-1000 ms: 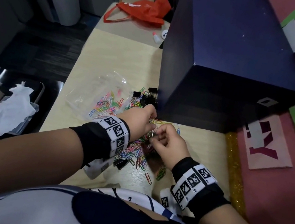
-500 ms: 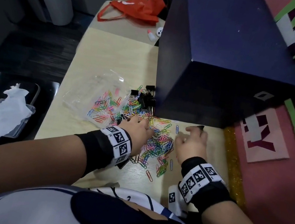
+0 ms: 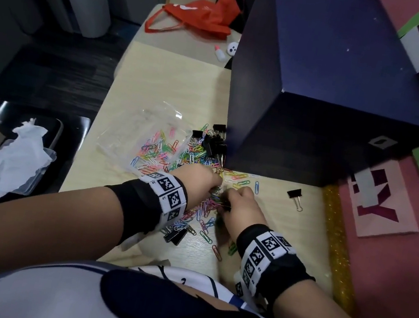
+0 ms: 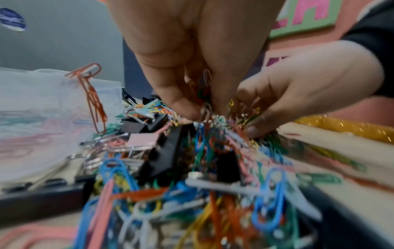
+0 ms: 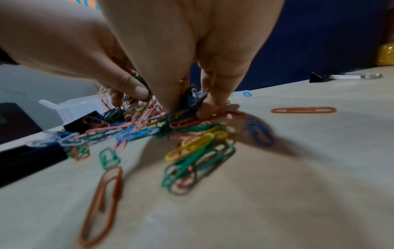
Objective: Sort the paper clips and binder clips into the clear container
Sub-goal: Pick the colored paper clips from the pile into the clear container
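Gathering: left hand point(image 3: 201, 182) and right hand point(image 3: 239, 203) both pinch tangled paper clips point(image 5: 192, 151) from the pile beneath each grip. Next, likely a lift across to the clear container point(image 3: 136, 132) left of the grips.

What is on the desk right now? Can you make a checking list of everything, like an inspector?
Surface: pale wooden desk, partly covered with clips.
Job's things: coloured paper clips in a tangled pile; black binder clips heaped by the box; one lone binder clip apart on the right; clear container left of the pile, some paper clips in it.
Clutter: big dark blue box, red bag, small white bottle.
Grips: left hand and right hand both pinch tangled paper clips in the pile.
Cables: nothing seen.
Surroundings: black chair holding a tray with a tissue; pink board on the right.
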Action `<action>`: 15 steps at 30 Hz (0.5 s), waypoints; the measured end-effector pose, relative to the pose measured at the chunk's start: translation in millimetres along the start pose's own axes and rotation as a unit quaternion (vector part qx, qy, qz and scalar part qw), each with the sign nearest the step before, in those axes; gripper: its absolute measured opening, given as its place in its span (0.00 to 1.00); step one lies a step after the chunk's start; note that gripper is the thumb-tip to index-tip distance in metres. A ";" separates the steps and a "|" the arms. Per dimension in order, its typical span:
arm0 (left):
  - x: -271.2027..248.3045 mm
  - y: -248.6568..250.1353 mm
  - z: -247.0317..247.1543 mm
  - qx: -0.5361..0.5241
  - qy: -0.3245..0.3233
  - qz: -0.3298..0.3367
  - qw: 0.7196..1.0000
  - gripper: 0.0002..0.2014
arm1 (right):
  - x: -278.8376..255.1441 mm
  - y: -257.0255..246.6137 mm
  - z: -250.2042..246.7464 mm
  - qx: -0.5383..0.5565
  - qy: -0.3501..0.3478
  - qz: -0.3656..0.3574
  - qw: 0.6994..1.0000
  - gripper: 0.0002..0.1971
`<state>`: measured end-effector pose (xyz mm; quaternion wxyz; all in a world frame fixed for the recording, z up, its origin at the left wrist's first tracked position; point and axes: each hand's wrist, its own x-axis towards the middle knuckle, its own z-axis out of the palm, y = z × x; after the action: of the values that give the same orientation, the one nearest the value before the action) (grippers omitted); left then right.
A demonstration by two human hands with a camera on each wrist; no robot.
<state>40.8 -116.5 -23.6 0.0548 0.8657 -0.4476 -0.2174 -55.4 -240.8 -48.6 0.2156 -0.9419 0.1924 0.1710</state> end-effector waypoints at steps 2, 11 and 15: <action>-0.7 -1.1 -5.7 -0.019 0.021 -0.004 1.000 0.11 | 2.0 -0.4 -4.3 0.003 0.001 0.014 1.000 0.17; -23.7 -35.5 -33.4 -0.092 0.159 -0.090 0.979 0.12 | 7.4 -11.5 -27.1 0.011 0.056 0.031 0.998 0.10; -37.7 -69.0 -41.9 -0.102 0.152 -0.167 0.969 0.13 | 10.9 -31.2 -39.6 0.030 0.068 0.006 0.997 0.09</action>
<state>91.4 -49.6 6.4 0.1730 0.9408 -0.2588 -0.1338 -22.9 -236.7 -8.8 0.2297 -0.9432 0.2172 0.1021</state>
